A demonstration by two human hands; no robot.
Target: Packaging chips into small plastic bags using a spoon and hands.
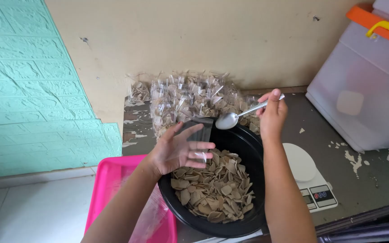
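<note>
1. The left hand (178, 150) is above the near-left rim of the black bowl (253, 148), fingers spread and loosely curled around a small clear plastic bag (197, 130), which it pinches between thumb and fingertips; the bag stands upright and looks empty.
2. The right hand (272, 114) is closed around the handle of a metal spoon (228, 119), gripping it at the far end. The spoon's bowl points left, over the far rim of the black bowl and just beside the bag's top edge (nothing can be made out in the spoon).
3. The black bowl sits on the counter (365, 175) in front of the person, partly filled with thin, tan, flat chips (214, 186) heaped toward its near side.
4. Behind the bowl, against the cream wall (203, 36), lies a pile of small clear packets (190, 96) already holding the same tan pieces.
5. A white kitchen scale (309, 177) stands just right of the bowl, partly hidden by the right forearm.
6. A pink tray (113, 189) lies to the left of the bowl, touching or tucked under its rim; which, I cannot tell.
7. A translucent storage box (365, 90) with an orange lid stands at the far right of the counter.
</note>
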